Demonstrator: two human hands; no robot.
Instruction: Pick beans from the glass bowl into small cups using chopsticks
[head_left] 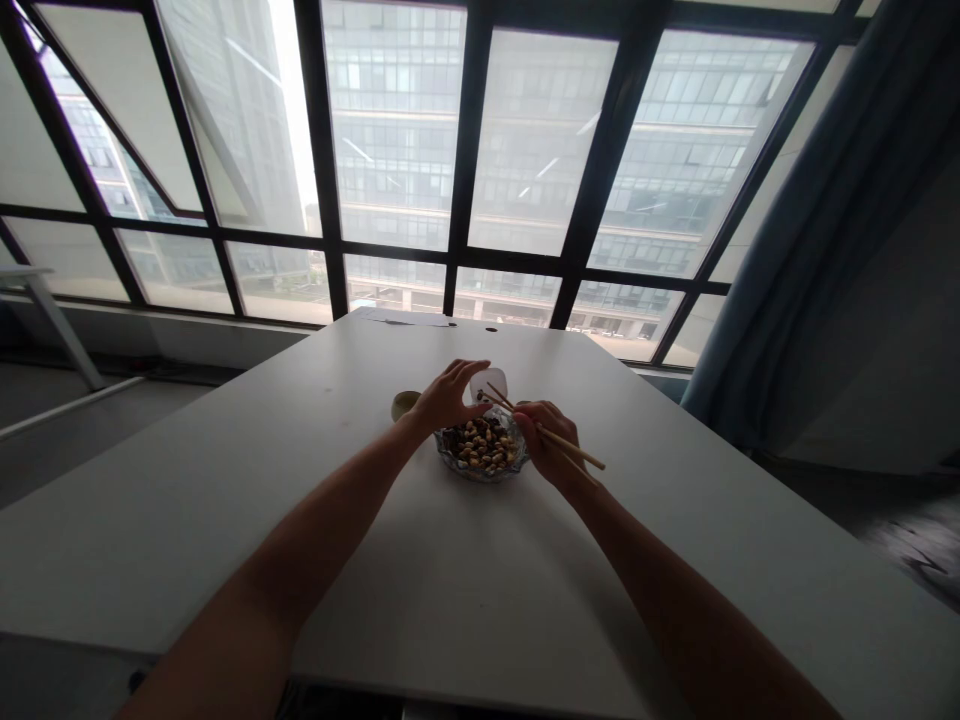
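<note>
My left hand curves around the left side of a small whitish bowl, with fingers along its far edge and thumb near its front edge. A few dark bits show inside this bowl. My right hand is closed around a pair of wooden chopsticks, whose tips reach to the small bowl's opening. Below the hands stands a clear glass bowl with a wavy rim, holding a mix of pale nuts and dark pieces. Whether the chopstick tips pinch anything is too small to tell.
An olive-coloured small bowl sits left of my left hand, partly hidden by it. The white table stretches to large windows. Papers lie at its far edge. A blue curtain hangs at the right.
</note>
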